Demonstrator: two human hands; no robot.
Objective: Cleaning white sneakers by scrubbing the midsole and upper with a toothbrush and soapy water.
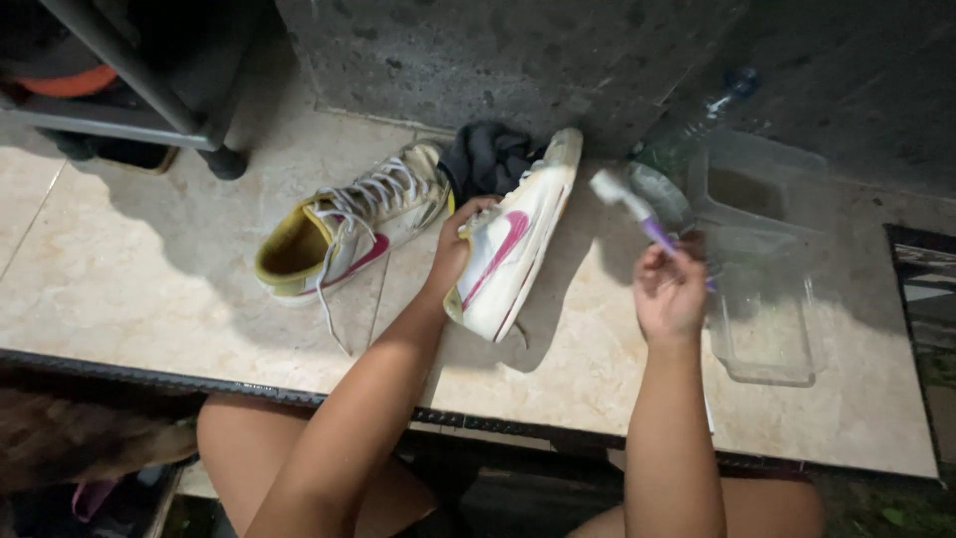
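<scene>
My left hand (453,249) grips a white sneaker with a pink stripe (513,249), holding it tilted on its side above the tiled floor. My right hand (669,291) is shut on a purple-handled toothbrush (627,204), its white head raised and pointing up-left, a short way right of the sneaker. The second sneaker (344,231), with white laces and a yellow lining, lies on the tiles to the left. A dark cloth (488,157) sits bunched between the two shoes near the wall.
A clear plastic container (762,319) lies on the tiles right of my right hand, with a clear bottle (697,130) behind it by the dark wall. A metal stand leg (224,159) is at the upper left. My knees are below the tile edge.
</scene>
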